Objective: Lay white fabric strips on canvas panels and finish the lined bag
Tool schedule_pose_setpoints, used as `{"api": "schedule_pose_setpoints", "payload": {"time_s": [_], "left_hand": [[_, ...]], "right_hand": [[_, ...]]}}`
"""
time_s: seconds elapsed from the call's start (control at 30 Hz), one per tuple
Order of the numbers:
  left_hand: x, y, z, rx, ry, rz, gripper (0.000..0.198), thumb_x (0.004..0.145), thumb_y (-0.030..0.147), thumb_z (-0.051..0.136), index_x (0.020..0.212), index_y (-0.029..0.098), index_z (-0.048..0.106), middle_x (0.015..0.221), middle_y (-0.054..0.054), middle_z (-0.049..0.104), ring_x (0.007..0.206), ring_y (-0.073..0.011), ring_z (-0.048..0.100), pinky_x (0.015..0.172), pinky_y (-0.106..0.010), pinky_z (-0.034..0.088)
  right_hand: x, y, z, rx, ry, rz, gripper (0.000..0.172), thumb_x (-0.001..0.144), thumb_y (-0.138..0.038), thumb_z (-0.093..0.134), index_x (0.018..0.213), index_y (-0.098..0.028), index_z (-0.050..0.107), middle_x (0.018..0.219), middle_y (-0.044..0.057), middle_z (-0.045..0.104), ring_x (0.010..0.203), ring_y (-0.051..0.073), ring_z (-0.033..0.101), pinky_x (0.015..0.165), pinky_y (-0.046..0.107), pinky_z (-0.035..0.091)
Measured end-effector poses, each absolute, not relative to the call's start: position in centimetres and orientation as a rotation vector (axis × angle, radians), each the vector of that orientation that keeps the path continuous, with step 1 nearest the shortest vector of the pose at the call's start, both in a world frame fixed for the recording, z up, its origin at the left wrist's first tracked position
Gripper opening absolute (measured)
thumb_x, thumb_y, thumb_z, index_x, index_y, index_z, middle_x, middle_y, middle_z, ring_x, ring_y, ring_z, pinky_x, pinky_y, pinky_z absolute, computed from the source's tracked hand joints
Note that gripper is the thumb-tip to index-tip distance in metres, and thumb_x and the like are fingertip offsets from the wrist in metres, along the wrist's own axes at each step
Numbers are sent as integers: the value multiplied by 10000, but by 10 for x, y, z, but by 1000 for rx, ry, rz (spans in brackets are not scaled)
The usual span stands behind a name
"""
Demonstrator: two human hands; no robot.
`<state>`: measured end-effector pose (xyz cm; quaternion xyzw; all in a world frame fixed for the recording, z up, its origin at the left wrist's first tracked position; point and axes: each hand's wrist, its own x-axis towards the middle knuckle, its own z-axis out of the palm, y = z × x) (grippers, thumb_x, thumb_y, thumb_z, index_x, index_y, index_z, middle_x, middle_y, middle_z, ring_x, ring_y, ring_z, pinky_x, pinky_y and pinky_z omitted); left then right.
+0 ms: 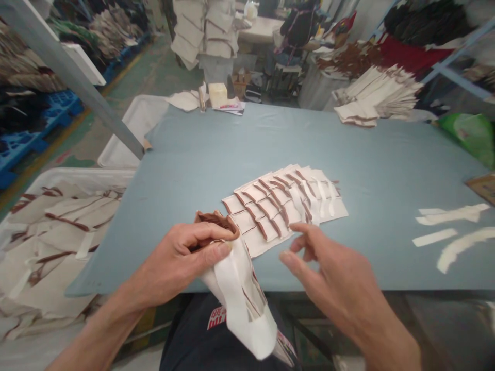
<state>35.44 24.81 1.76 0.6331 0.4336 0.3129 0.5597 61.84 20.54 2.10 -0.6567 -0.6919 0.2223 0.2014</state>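
My left hand (197,252) pinches a cream fabric piece (235,273) with a brown lining at its top opening. A white strip (245,322) hangs from the held piece, below the table edge and over my lap. My right hand (325,273) is apart from it, thumb and forefinger spread with nothing visible between them. Just beyond the right fingertips lies a fanned stack of cream fabric pieces with brown edging (266,206), overlapping on the blue-green table (185,154). Several white strips rest across the right part of that stack.
Loose white strips (433,237) lie at the table's right. A bin of cream and brown pieces (65,221) stands at left beside a metal post (88,77). At the back are a yellowish block (218,96), stacked cream pieces (381,95) and a seated person (297,31).
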Motion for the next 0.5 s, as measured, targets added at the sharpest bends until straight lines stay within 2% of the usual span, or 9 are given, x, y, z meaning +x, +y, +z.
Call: {"api": "schedule_pose_setpoints", "payload": {"time_s": [0.1,0.17,0.23,0.37,0.5], "left_hand": [[359,245,27,1574,999,746,177,932,260,686,924,180,843,746,7,744,592,-87,566,504,-152,400],[363,240,33,1640,991,752,189,946,248,660,909,189,836,711,24,721,568,-79,550,492,-152,383],[368,235,38,1703,1004,753,211,954,228,629,878,193,823,685,38,696,565,-76,550,505,-156,383],[371,227,42,1771,1100,668,238,929,189,595,760,189,763,594,64,600,520,-68,473,474,-178,311],[368,223,37,1737,1228,536,277,928,276,648,669,180,659,549,78,525,493,-68,403,454,-202,253]], "right_hand": [[611,219,36,-1419,-1985,562,396,919,-428,700,1240,-213,613,1019,52,783,898,234,744,809,358,552],[598,229,40,-1083,-1974,688,464,919,-462,739,1274,-201,594,1119,68,773,1019,218,739,922,340,563],[585,237,38,-832,-1949,843,498,932,-481,750,1295,-187,581,1158,74,762,1051,193,727,945,306,560],[572,249,25,-700,-2021,967,411,907,-415,797,1202,-174,644,1013,37,761,855,146,694,786,251,529],[574,252,15,-829,-2183,906,313,842,-446,847,888,-177,693,715,-37,650,606,103,525,593,246,345]]}}
